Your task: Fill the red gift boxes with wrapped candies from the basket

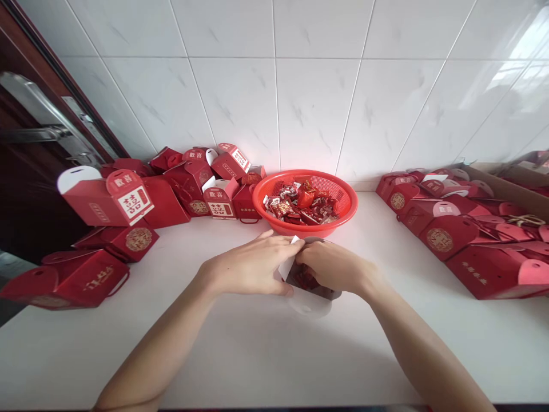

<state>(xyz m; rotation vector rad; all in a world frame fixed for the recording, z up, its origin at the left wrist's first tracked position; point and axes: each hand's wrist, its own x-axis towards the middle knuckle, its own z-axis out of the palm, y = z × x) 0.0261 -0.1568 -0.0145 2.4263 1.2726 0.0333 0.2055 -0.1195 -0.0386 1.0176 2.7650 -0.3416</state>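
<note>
A small open gift box [295, 277] stands on the white counter in front of me, its pale inner flaps folded outward. My left hand [253, 266] grips its left side, thumb low near the front and fingers along the far edge. My right hand [337, 264] reaches into the box from the right with fingers curled. Red-wrapped pieces show dimly under those fingers; what they hold is hidden. Just behind the box sits a red plastic basket [349, 209] with red-wrapped sweets [295, 206] heaped in it.
Several red gift boxes [199, 183] are piled at the left, some tilted on others. More red boxes [454, 229] stand in rows at the right, beside a cardboard carton [500, 186]. A tiled wall [317, 86] closes the back; a dark door with a metal handle [38, 134] is at far left.
</note>
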